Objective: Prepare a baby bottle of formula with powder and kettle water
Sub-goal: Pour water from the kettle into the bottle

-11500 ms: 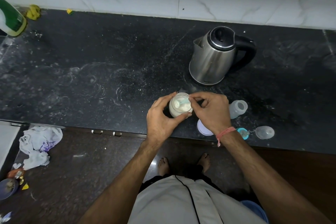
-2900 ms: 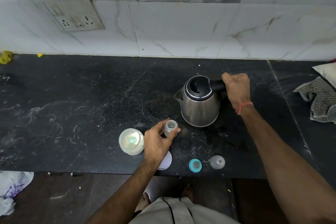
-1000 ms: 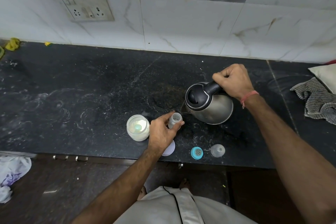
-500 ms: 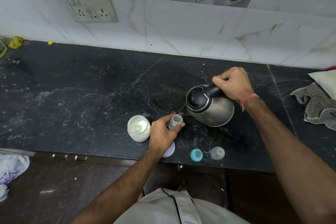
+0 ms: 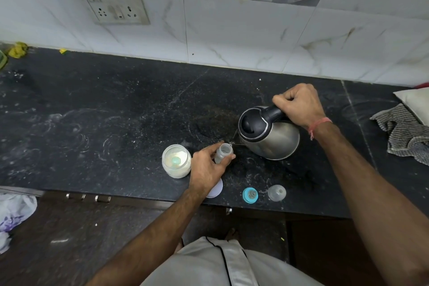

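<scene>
A steel kettle (image 5: 274, 139) with a black lid is tilted left, its spout right over the mouth of a small clear baby bottle (image 5: 223, 152). My right hand (image 5: 299, 104) grips the kettle's black handle. My left hand (image 5: 206, 168) holds the uncapped bottle upright on the black counter (image 5: 116, 123). An open jar of white powder (image 5: 176, 160) with a green scoop inside stands just left of my left hand. The teal teat ring (image 5: 250, 195) and the clear bottle cap (image 5: 276, 193) lie near the counter's front edge.
A white jar lid (image 5: 216, 190) lies partly under my left wrist at the front edge. A striped cloth (image 5: 404, 132) and a white object lie at the right. A wall socket plate (image 5: 111, 0) is on the tiled wall. White bags lie on the floor at left.
The kettle was lifted off the counter and tipped toward the bottle; over the last second it has tilted a little further, with the spout staying at the bottle's mouth. My left hand has kept the bottle still.
</scene>
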